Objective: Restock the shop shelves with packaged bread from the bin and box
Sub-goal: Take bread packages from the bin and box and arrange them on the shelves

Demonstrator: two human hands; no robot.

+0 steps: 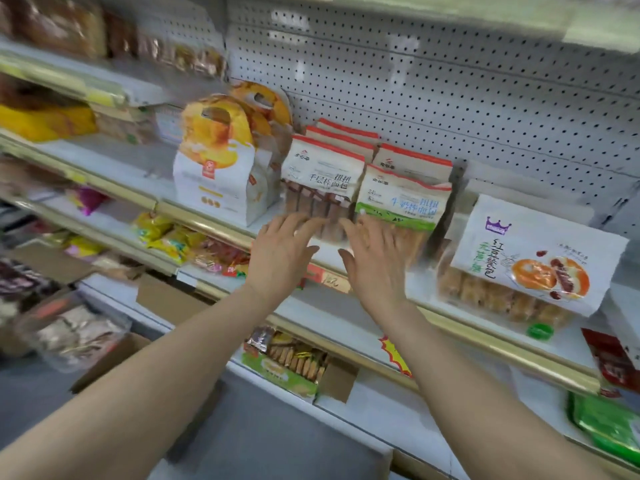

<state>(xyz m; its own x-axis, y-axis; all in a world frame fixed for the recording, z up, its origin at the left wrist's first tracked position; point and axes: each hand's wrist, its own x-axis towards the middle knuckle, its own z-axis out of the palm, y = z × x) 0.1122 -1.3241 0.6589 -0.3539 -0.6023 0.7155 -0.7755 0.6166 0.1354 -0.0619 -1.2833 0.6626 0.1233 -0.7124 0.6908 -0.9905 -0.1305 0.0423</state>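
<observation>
Left hand, right hand face five red-topped bread packs.

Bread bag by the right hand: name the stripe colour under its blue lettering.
Green, on the bread bag; head view.

Bread packs block; shelf (left) free

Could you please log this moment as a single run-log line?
phase: adjusting packs on shelf | left grip: open, at brown bread-stick pack | right grip: open, at green-banded pack | held: nothing
</observation>
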